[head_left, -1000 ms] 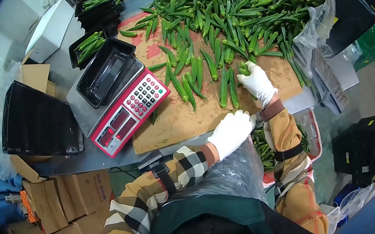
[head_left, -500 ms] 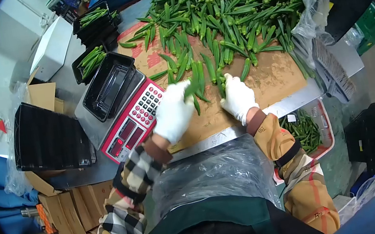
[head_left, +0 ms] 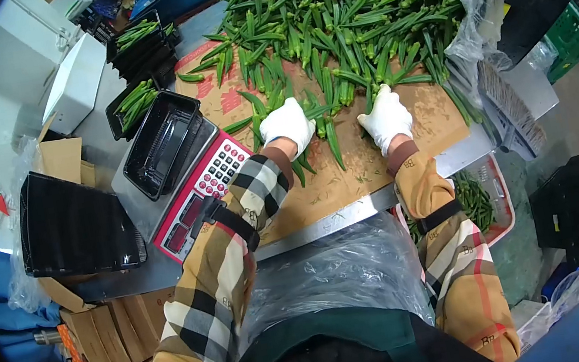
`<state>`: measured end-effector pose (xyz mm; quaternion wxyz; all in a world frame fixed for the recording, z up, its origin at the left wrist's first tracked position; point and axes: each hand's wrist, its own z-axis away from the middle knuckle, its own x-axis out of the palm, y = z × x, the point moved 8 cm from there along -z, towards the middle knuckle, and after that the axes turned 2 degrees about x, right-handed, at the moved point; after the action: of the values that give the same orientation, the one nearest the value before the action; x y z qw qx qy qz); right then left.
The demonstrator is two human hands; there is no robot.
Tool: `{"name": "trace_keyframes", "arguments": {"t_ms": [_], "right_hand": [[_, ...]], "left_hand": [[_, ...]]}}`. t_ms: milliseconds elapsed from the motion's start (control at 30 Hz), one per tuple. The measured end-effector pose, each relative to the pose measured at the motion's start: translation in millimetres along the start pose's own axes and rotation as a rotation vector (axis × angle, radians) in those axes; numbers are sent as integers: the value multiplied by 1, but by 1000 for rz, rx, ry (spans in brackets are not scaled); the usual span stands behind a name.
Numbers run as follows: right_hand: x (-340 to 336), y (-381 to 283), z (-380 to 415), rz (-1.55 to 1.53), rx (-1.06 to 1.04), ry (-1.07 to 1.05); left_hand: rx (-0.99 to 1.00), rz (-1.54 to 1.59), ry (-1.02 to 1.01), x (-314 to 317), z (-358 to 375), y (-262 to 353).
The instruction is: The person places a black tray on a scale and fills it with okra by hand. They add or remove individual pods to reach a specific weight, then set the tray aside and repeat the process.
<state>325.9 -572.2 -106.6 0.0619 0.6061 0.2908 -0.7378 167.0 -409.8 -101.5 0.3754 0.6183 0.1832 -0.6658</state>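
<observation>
My left hand [head_left: 289, 128], in a white glove, is closed over okra pods [head_left: 301, 169] near the front of the pile. Pod ends stick out below it and to its right, while its fingertips are partly hidden. To the right, my gloved right hand [head_left: 387, 120] has its thumb and fingers closed at the end of an okra pod [head_left: 370, 99]. A loose pod [head_left: 334, 146] lies on the cardboard sheet [head_left: 358, 186] between the hands. Beyond them spreads the large okra pile [head_left: 353, 6].
A red-and-white scale [head_left: 211, 185] bears a black plastic tray [head_left: 163, 144]. Behind it stand trays of okra [head_left: 136, 105] and stacked black trays [head_left: 139, 50]. A brush [head_left: 510, 107] lies at the right edge. Below the table is a crate of okra [head_left: 476, 202].
My left hand has moved up and right, away from the scale. My right hand has shifted right and forward to another part of the pile's front edge. The view has moved slightly.
</observation>
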Motion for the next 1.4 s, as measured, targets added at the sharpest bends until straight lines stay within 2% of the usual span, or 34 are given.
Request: {"name": "trace_keyframes", "arguments": {"t_ms": [100,200,233,333,400,467,533,633,733,833,867,933,967,1000,1100,1200,1267,1333,1400], "right_hand": [[-5,1,-2,15,-17,-11],[-7,0,7,-99,-15,-146],[-7,-6,14,-169,-61,-107],[-7,-26,47,-350,-147,-94],[22,-34,55,-299,-168,-114],[39,-48,67,-206,-187,-145],[36,-63,74,-109,-219,-139],[44,-69,69,-71,-278,25],[53,-55,62,-82,-257,-94],[29,-39,78,-87,-304,-62],[31,-26,77,-111,-258,-76],[14,-2,84,-376,-290,-130],[25,17,80,-733,-304,-254],[32,24,82,-1136,-225,-449],[40,54,96,-1538,108,-680],[34,46,109,-1955,59,-818],[39,46,115,-1990,75,-827],[43,35,118,-2015,103,-831],[47,15,123,-2050,152,-827]], "left_hand": [[38,-61,-54,0,-3,4],[78,-130,-48,-5,3,12],[105,-80,-25,-7,4,11],[-42,149,150,-30,-2,-6],[-112,224,208,-49,-3,-8],[-95,197,279,-59,-5,2],[-36,169,238,-49,-13,14],[-28,53,133,-27,-19,35],[44,-58,135,-18,-23,46],[32,-106,156,-8,-31,32],[22,-115,164,-4,-36,25],[-16,-110,188,-15,-23,17],[32,-152,239,-15,-22,17],[81,-194,287,-16,-20,19],[103,-266,239,-10,-24,20],[167,-197,341,-36,-11,24],[275,-58,490,-69,20,37],[193,181,425,-74,40,28],[226,962,-143,-43,56,26]]}}
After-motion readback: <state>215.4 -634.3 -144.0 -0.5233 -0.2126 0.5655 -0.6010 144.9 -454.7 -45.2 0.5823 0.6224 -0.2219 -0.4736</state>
